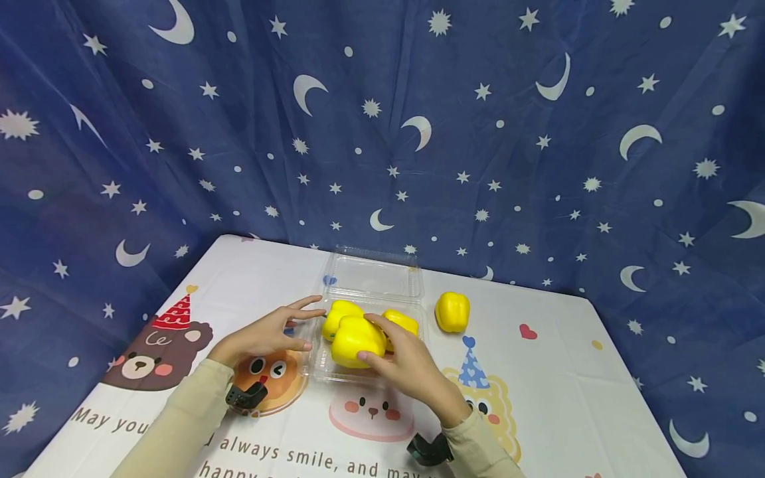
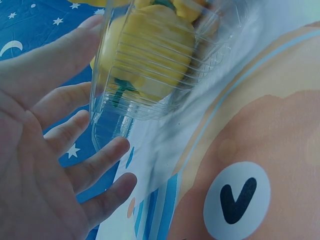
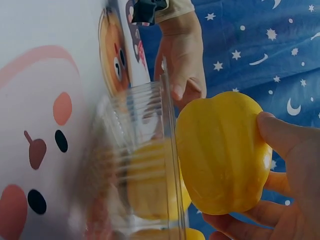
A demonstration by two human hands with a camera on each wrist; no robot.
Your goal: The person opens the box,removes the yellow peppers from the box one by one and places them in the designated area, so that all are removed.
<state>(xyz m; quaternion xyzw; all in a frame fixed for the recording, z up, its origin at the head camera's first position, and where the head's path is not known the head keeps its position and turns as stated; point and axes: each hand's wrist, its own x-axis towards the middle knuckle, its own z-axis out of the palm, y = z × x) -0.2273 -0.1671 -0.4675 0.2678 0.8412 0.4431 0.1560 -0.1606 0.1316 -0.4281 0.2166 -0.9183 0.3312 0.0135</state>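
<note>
My right hand grips a yellow bell pepper between thumb and fingers, over the near part of a clear plastic clamshell box. In the right wrist view this pepper is above the box's rim, fingers behind it. Two more yellow bell peppers are in the box, one at the left and one at the right, both partly covered by the held one. At the box's left side, my left hand has its fingers spread and holds nothing; in the left wrist view its fingers are beside the clear wall.
The box's lid lies folded back on the far side. Another yellow bell pepper stands on the table to the right of the box. A printed white tablecloth covers the table, and a blue starry curtain hangs behind.
</note>
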